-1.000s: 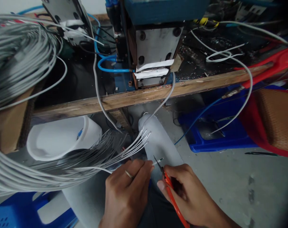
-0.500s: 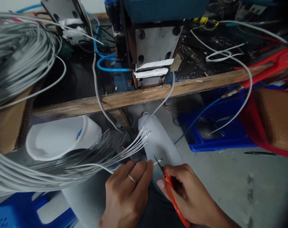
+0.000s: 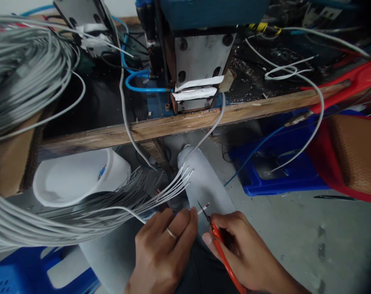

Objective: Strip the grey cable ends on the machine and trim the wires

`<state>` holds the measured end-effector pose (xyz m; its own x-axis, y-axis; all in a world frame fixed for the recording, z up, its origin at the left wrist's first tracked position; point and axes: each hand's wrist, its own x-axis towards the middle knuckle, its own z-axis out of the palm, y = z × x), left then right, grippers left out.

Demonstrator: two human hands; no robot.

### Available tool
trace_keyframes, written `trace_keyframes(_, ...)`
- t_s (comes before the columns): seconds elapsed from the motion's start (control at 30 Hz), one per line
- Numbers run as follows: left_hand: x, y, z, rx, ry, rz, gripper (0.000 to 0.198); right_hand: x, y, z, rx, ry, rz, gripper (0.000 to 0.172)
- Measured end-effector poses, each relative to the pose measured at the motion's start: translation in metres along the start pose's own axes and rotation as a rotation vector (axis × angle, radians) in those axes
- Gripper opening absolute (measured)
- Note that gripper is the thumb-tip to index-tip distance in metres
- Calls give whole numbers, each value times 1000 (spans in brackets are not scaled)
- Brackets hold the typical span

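Observation:
My left hand point(image 3: 163, 249) pinches the end of one thin grey cable point(image 3: 203, 209), whose stripped tip sticks out past my fingers. My right hand point(image 3: 243, 253) grips small orange-handled snips point(image 3: 217, 241), their dark blades pointing up at that tip, just beside it. A fan of several more grey cables point(image 3: 161, 192) lies across my lap to the left, ends pointing up and right. Both hands sit low in the view, over my grey trouser leg point(image 3: 203, 183).
A wooden bench edge point(image 3: 185, 122) crosses the view, carrying a metal press machine point(image 3: 200, 65) with blue tubing. Large grey cable coils point(image 3: 20, 69) fill the left. A white bucket point(image 3: 75, 175) stands below the bench, blue bins point(image 3: 274, 171) and a red chair point(image 3: 350, 155) to the right.
My left hand has rolled slightly, nudging the cable tip a little closer to the snips. The right hand has hardly moved.

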<state>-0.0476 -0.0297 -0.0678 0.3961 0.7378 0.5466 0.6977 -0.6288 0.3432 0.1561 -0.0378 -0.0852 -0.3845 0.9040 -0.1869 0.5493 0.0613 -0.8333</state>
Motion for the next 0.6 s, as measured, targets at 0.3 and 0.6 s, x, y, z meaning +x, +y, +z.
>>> trace_keyframes(0.3, -2, 0, 1, 8, 44, 5, 24, -1, 1, 0, -56, 15, -14, 48)
trace_keyframes(0.6, 7, -1, -6, 33, 21, 64, 29, -6, 3, 1, 69, 7, 14, 40)
